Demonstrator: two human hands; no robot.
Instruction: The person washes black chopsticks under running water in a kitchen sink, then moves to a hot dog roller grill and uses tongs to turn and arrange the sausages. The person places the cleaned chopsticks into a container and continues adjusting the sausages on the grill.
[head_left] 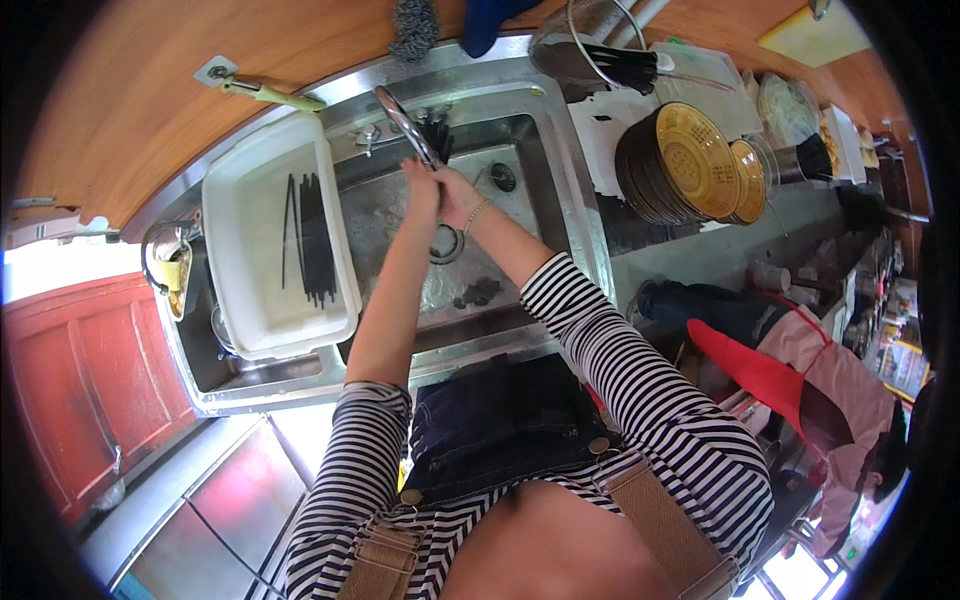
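Remotely, I see the left hand point(420, 188) and right hand point(459, 199) together by the curved chrome faucet point(404, 122) over the rectangular steel sink point(585, 215), finger spread unclear to me, printed round yellow bowls point(697, 160) right of the sink.

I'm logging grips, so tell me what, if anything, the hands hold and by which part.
It cannot be told: the left hand and right hand meet at the tap, hiding what lies between; black sticks show just beyond.

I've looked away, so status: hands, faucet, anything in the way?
Left hand and right hand together at faucet's mouth. Grip contents hidden. Dark sticks just beyond, not blocking.
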